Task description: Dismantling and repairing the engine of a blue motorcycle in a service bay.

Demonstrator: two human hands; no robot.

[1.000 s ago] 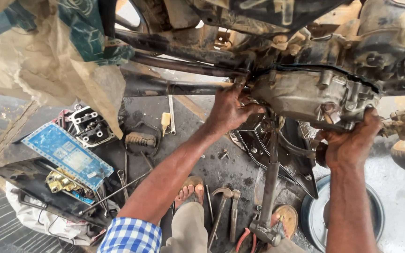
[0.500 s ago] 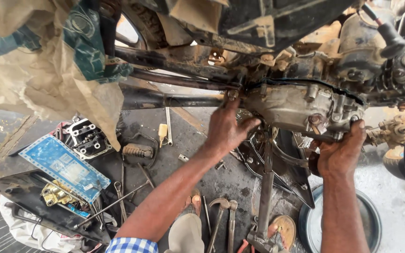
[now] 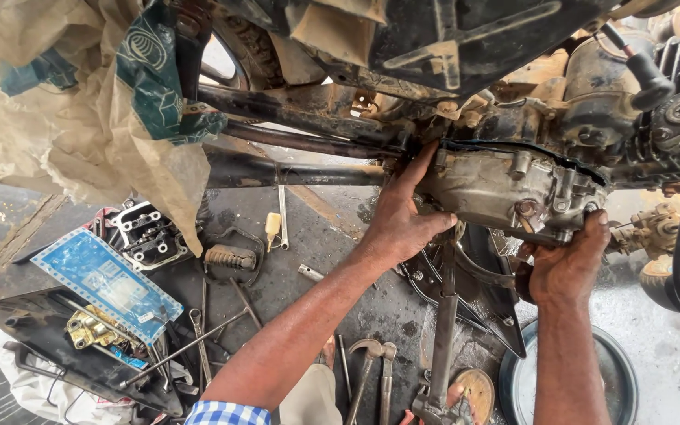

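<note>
A dirty grey motorcycle engine case (image 3: 505,185) hangs in the bike's frame above the ground. My left hand (image 3: 403,216) presses flat against the case's left end, fingers spread up along it by the black frame tube (image 3: 293,173). My right hand (image 3: 564,264) cups the case from below at its lower right corner, fingers curled round the edge. The cylinder with cooling fins (image 3: 678,134) sits at the upper right. A centre stand leg (image 3: 442,330) runs down between my arms.
On the oily floor lie a hammer (image 3: 367,362), wrenches and rods (image 3: 198,338), a footpeg (image 3: 230,257), a cylinder head (image 3: 147,236), a blue packet (image 3: 108,283) on a black panel, and a round basin (image 3: 576,386). A dusty cloth (image 3: 64,118) drapes at upper left.
The view has swung closer and to the right. My left hand has slid along the case's left end and my right hand has moved up under its lower right corner.
</note>
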